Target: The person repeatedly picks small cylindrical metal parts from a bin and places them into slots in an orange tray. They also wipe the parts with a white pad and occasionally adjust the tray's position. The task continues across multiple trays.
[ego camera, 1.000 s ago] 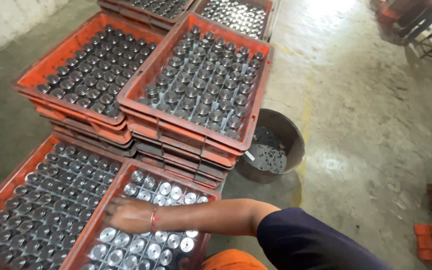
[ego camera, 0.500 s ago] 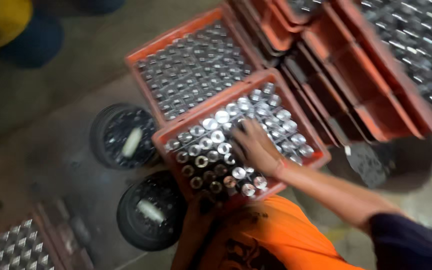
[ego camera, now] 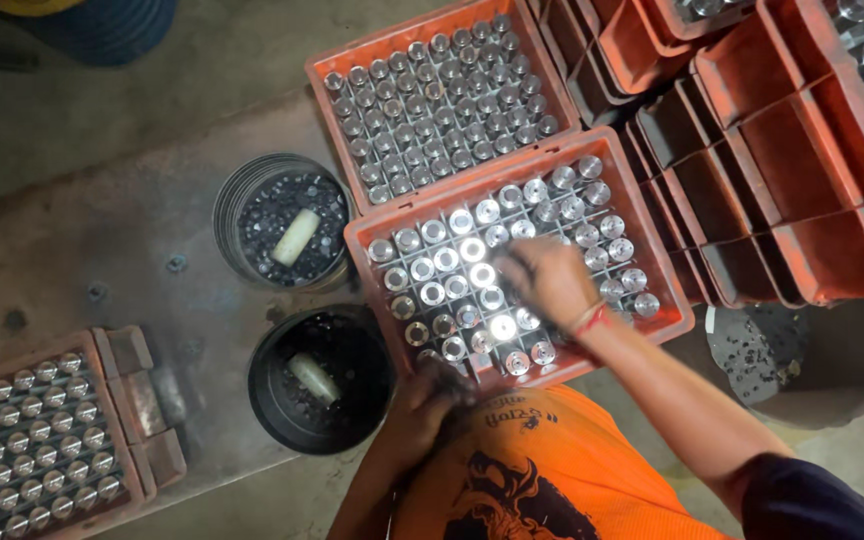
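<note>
Since a second ago the view has swung from the stacked crates down to one orange crate (ego camera: 652,300) in front of the person, and the right hand (ego camera: 547,280) has stayed over its rows of upright shiny metal cylinders (ego camera: 472,250), now nearer the middle of the crate, so the work seems to remain in this same crate. That hand lies palm down on the parts, fingers curled; whether its grip holds a piece I cannot tell, since the fingers hide what is beneath. The left hand (ego camera: 422,410) sits at the crate's near edge, blurred and dark, its grip also unreadable. A second full crate (ego camera: 432,100) touches the first on the far side. To the left stand two round black buckets (ego camera: 317,385) of dark small bits, each with a pale cylinder lying on top. Another crate (ego camera: 32,440) is cut off at the lower left, and a grey tub (ego camera: 832,370) at the right is partly hidden by the arm.
</note>
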